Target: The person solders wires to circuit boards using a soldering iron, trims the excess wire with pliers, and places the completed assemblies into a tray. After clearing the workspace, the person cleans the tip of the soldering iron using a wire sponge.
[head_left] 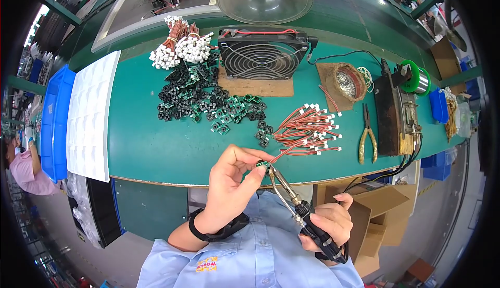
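Beyond the hands, loose wired connectors (pixel 307 130), green circuit boards (pixel 208 100), fan (pixel 263 56).

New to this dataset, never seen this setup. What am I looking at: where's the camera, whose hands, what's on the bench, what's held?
There is no robot here: a person works with bare hands. The single picture comes from a fisheye camera worn on the person's head, looking down, so straight edges bend near the rim and the forearms enter from below.

The left hand pinches a small green circuit board with red wires running off it. The right hand grips a soldering iron, its tip at the board.

On the green bench lie a pile of small black and green boards, bundles of red wires with white connectors, a small fan, yellow-handled pliers, a solder spool and a white tray beside a blue bin.
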Available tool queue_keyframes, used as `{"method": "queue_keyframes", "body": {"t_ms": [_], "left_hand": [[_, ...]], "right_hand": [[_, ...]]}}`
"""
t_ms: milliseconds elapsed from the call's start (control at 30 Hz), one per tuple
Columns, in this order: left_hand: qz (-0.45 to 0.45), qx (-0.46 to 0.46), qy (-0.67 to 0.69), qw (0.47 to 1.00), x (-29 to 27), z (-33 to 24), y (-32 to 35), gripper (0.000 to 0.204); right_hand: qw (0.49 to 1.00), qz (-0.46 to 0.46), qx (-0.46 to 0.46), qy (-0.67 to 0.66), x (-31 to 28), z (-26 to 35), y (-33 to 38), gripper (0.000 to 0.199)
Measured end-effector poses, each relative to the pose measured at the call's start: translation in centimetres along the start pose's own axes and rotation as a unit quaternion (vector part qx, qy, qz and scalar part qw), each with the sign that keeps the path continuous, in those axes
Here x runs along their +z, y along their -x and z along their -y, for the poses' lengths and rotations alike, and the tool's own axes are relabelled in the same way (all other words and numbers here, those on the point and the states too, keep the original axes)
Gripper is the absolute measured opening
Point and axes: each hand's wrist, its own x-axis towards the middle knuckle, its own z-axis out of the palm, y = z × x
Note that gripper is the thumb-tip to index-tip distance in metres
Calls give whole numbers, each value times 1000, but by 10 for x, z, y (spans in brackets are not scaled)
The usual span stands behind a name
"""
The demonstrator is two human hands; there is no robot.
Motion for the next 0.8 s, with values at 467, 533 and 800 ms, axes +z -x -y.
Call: {"method": "queue_keyframes", "body": {"t_ms": [467, 533, 800], "left_hand": [[-9, 6, -18, 1000, 2, -1, 1, 12], [-5, 3, -21, 1000, 1, 0, 2, 12], [-9, 18, -29, 999, 3, -2, 1, 14]], "right_hand": [[1000, 2, -5, -5, 0, -1, 0, 45], [1000, 0, -6, -6, 0, -1, 0, 44], [1000, 7, 5, 3, -1, 0, 1, 43]]}}
